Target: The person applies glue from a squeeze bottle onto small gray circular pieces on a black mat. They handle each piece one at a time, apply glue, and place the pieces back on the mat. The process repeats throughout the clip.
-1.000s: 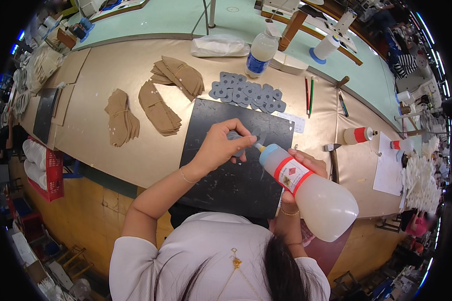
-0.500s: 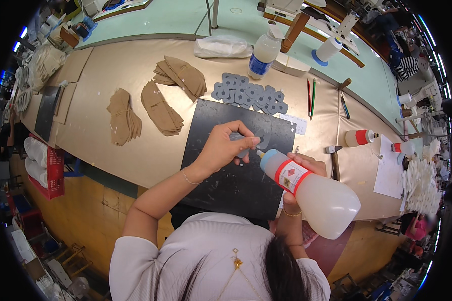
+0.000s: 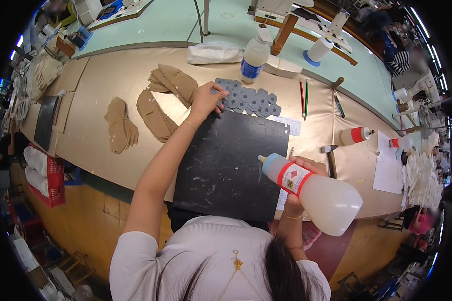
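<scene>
At the left end of a spread of small grey cut-out pieces point(image 3: 253, 100), my left hand point(image 3: 207, 100) has its thumb and fingers closed on the edge of a grey piece. Each piece is rounded, with a darker spot in its middle. My right hand point(image 3: 306, 168) is wrapped round a squeeze bottle point(image 3: 331, 200) of milky liquid, with a blue collar, a yellowish nozzle and a red-banded label. The bottle lies tilted, its nozzle pointing left above the black board point(image 3: 231, 165). Part of my right palm is hidden behind it.
Brown stacked cut pieces point(image 3: 153, 115) lie left of the board. Behind the grey pieces stands a bottle with a blue label point(image 3: 254, 57). To the right are pencils point(image 3: 304, 100), a hammer point(image 3: 331, 160) and another red-banded bottle point(image 3: 356, 135). A red basket point(image 3: 55, 183) stands at the left.
My left hand has moved from beside the nozzle, where it held grey pieces over the board, forward and left to the grey spread. The right hand keeps the bottle almost in place.
</scene>
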The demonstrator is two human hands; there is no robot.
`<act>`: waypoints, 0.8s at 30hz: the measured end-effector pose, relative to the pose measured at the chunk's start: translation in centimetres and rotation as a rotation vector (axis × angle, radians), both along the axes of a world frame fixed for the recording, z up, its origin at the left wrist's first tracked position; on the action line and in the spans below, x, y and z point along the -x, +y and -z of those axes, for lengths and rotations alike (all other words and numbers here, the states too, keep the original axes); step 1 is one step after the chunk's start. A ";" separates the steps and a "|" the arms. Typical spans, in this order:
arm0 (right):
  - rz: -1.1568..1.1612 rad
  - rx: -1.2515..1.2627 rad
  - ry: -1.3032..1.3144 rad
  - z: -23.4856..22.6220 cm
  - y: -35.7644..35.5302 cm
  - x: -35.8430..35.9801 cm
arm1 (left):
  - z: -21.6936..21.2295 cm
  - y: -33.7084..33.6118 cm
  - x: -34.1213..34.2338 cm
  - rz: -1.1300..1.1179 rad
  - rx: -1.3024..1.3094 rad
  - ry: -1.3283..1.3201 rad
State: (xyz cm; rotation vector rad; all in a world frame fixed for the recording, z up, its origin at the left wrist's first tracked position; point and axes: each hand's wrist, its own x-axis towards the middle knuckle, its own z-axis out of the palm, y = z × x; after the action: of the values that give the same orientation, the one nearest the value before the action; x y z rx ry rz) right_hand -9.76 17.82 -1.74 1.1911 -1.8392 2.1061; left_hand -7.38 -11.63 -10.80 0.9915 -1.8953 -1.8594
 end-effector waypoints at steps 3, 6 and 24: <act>0.016 0.002 0.001 0.2 0.3 0.3 | -1.2 -0.2 -1.1 -0.001 -0.192 0.062; 0.020 0.023 -0.033 0.4 0.0 0.1 | -2.2 0.6 -3.0 0.025 -0.493 0.137; 0.082 0.047 0.079 0.3 -1.7 0.1 | -9.5 10.6 -7.5 0.310 -0.349 0.100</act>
State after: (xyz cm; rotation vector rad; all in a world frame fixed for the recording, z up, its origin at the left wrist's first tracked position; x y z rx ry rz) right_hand -9.87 16.13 -2.02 1.1498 -1.7639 2.0177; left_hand 0.12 -1.03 -1.29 0.7091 -1.7833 -2.4314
